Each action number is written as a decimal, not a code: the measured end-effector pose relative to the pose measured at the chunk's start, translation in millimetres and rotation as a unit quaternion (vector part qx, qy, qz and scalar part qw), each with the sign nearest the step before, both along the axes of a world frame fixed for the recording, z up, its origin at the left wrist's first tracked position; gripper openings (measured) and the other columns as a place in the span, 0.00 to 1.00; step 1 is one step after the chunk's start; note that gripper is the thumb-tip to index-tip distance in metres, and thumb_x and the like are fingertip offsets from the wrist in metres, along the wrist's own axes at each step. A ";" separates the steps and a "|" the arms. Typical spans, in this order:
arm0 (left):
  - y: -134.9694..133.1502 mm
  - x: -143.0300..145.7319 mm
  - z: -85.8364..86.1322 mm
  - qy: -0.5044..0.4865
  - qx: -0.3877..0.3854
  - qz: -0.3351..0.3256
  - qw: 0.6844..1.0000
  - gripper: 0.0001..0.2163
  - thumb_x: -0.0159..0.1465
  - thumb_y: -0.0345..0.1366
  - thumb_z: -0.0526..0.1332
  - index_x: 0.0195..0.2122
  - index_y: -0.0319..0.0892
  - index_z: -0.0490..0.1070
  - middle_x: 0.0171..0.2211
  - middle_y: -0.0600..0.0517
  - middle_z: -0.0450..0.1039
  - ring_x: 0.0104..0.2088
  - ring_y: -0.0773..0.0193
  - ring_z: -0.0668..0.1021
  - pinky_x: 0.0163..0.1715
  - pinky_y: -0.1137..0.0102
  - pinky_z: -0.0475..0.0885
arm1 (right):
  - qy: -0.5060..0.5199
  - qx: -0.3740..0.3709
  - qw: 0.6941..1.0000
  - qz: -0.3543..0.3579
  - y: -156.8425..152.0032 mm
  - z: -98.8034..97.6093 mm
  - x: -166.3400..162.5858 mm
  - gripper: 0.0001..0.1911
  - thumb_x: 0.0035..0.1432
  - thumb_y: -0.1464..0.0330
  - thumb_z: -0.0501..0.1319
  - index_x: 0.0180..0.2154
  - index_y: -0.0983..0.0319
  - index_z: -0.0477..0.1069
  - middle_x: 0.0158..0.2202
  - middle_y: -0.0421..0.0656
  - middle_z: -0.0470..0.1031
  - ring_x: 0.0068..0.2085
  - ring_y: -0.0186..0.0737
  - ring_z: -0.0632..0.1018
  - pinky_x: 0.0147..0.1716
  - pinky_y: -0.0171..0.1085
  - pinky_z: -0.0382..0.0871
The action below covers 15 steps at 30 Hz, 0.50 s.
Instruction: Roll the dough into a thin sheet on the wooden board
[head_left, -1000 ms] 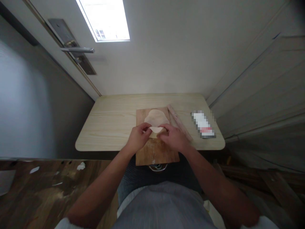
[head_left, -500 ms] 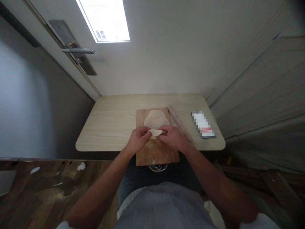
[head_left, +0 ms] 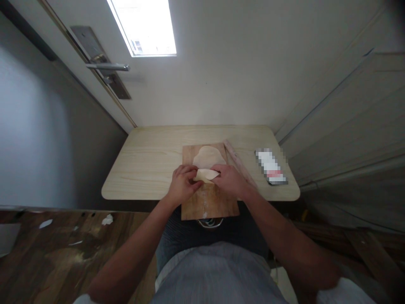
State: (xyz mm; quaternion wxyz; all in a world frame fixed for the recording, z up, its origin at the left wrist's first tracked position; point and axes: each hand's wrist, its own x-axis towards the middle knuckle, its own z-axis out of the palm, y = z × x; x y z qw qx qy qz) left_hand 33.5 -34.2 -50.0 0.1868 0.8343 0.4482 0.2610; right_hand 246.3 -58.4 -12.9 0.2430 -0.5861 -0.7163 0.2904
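Note:
A flat, pale sheet of dough (head_left: 209,156) lies on the wooden cutting board (head_left: 209,207). Its near edge is raised and folded into a pale flap between my two hands. At the left end of the fold, my left hand (head_left: 183,181) holds the dough, its fingers on the far side and its thumb on the near side. My right hand (head_left: 229,179) pinches the right end of the flap, with its fingertips partly hidden by the dough. Just beyond the right hand, a floury rolling pin (head_left: 236,156) lies slantwise along the board's right edge.
The board overhangs the front edge of a light wooden table (head_left: 142,169). A blurred-out phone (head_left: 271,166) lies at the table's right. Behind the table stands a door with a metal handle (head_left: 109,66). Below the board, a metal rim (head_left: 210,223) shows near my lap.
The left thumb and fingers have spread further apart around the fold. The flap's middle looks flatter and wider than before. My right hand stays at its end; the view has shifted slightly.

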 end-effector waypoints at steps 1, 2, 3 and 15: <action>1.1 0.2 -1.5 -0.009 0.002 -0.006 1.000 0.06 0.58 0.36 0.71 0.37 0.45 0.81 0.49 0.49 0.79 0.52 0.52 0.75 0.55 0.54 0.68 | 0.002 0.002 1.000 0.004 1.4 -0.1 0.6 0.09 0.57 0.74 0.60 0.35 0.61 0.80 0.35 0.42 0.82 0.36 0.38 0.78 0.34 0.33 0.63; 2.2 0.7 -2.7 -0.021 0.000 -0.012 1.000 0.05 0.59 0.36 0.70 0.37 0.45 0.81 0.48 0.49 0.80 0.52 0.53 0.76 0.56 0.54 0.68 | 0.005 0.004 1.000 0.006 2.9 -0.1 1.4 0.09 0.57 0.74 0.60 0.35 0.61 0.80 0.35 0.42 0.82 0.36 0.38 0.78 0.34 0.33 0.63; 3.1 1.5 -3.5 -0.035 -0.006 -0.016 0.999 0.04 0.59 0.36 0.69 0.36 0.45 0.81 0.46 0.49 0.80 0.52 0.53 0.76 0.56 0.54 0.68 | 0.008 0.005 1.000 0.009 4.4 -0.3 2.3 0.09 0.57 0.75 0.60 0.35 0.61 0.79 0.34 0.42 0.82 0.36 0.38 0.77 0.34 0.33 0.63; 11.2 14.0 5.5 -0.074 -0.083 0.022 0.994 0.10 0.63 0.39 0.65 0.25 0.43 0.75 0.26 0.52 0.75 0.31 0.61 0.76 0.38 0.65 0.71 | 0.028 0.014 0.999 -0.032 12.7 4.3 9.8 0.09 0.55 0.73 0.61 0.36 0.61 0.79 0.32 0.41 0.80 0.34 0.39 0.77 0.33 0.36 0.64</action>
